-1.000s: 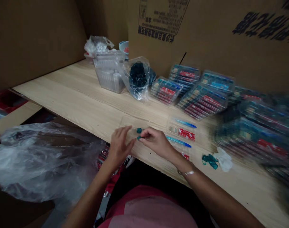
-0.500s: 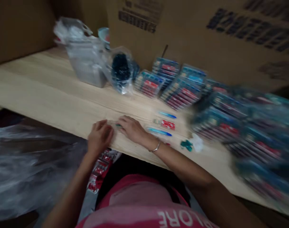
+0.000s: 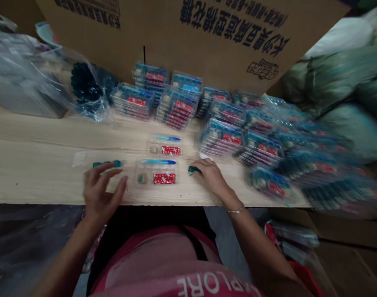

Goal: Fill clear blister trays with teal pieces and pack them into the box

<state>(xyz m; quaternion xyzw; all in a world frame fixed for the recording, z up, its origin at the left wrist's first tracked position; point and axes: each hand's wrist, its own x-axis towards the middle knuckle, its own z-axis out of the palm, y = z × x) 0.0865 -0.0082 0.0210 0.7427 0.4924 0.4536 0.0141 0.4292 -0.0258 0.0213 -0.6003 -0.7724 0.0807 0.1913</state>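
Note:
My left hand [image 3: 101,189], fingers spread, hovers at the near side of a clear plastic tray [image 3: 79,159] with a row of dark green pieces [image 3: 115,163] along its far edge. My right hand [image 3: 211,177] has its fingers pinched on a small dark green piece [image 3: 193,170] at the table top; its exact kind is unclear. Between the hands lies a clear tray [image 3: 149,170] with a blue pen [image 3: 159,162], a red patterned packet [image 3: 164,178] and a small striped block [image 3: 143,178]. Behind it, a second tray holds another blue pen [image 3: 168,138] and red packet [image 3: 171,150].
Stacks of filled clear cases [image 3: 221,138] run along the back and right. A bag of dark green pieces [image 3: 86,82] and a grey container [image 3: 30,93] stand at back left. A large cardboard box [image 3: 163,37] forms the back. The table's front edge [image 3: 182,204] is near my body.
The view has swung right. My hands, close together at a tray before, are now apart: the left has opened beside it, while the right has moved right to the dark green piece.

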